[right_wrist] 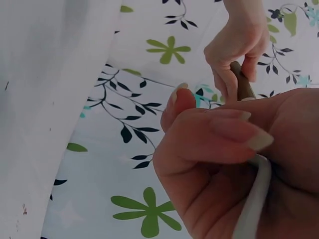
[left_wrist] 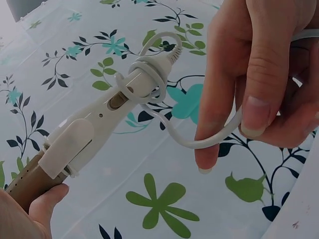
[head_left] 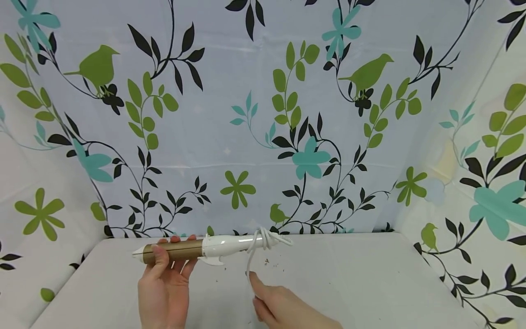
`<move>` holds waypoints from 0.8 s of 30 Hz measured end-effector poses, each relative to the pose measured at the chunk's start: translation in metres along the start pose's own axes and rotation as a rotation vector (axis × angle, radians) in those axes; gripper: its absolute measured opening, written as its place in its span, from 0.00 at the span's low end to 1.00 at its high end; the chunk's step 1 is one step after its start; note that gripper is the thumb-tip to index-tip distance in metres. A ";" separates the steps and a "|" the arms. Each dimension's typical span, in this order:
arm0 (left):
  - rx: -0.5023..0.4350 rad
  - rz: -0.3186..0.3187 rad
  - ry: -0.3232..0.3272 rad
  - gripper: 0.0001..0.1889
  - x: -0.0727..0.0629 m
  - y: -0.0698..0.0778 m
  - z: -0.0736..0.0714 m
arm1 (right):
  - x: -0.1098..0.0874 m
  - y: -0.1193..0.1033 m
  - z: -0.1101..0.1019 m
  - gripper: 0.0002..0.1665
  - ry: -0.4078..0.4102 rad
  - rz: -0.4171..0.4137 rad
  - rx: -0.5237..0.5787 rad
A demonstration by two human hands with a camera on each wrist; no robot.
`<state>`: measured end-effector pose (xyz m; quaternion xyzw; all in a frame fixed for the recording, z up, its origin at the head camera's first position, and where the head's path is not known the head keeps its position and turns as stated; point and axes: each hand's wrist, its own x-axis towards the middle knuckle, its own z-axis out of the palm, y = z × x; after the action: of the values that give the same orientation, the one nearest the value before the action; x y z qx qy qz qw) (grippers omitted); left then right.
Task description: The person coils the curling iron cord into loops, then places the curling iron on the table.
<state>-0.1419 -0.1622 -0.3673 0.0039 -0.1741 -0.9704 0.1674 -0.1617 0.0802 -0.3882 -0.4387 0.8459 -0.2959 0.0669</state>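
A curling iron with a white handle (head_left: 223, 245) and a gold-brown barrel (head_left: 185, 250) lies sideways above the white table. My left hand (head_left: 164, 283) grips the barrel from below, thumb in front and fingers behind. In the left wrist view, the white lever (left_wrist: 70, 144) and a brown switch (left_wrist: 118, 101) show on the handle. Loops of white cord (left_wrist: 173, 131) wind round the handle's end. A length of it runs down to my right hand (head_left: 283, 304), whose curled fingers hold it. The right wrist view shows the cord (right_wrist: 253, 204) passing through that hand.
Beneath the hands is a white table (head_left: 349, 278) with small dark specks (head_left: 267, 262) near the cord. A curtain (head_left: 213, 137) printed with leaves, flowers and birds hangs behind it and along both sides.
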 end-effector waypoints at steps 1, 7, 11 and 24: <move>0.002 0.003 0.006 0.09 0.000 0.001 0.000 | 0.000 -0.001 0.000 0.26 -0.023 0.021 0.006; 0.027 0.015 0.031 0.10 0.001 0.003 0.000 | -0.001 -0.007 0.001 0.21 -0.047 0.052 -0.003; 0.015 0.008 0.028 0.10 0.001 0.002 0.000 | -0.002 -0.008 0.002 0.09 0.014 -0.089 -0.030; 0.036 0.006 0.017 0.10 0.001 0.001 -0.001 | -0.014 -0.012 -0.006 0.05 0.274 -0.405 -0.085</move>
<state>-0.1425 -0.1639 -0.3675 0.0148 -0.1899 -0.9666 0.1715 -0.1473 0.0887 -0.3786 -0.5574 0.7536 -0.3241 -0.1276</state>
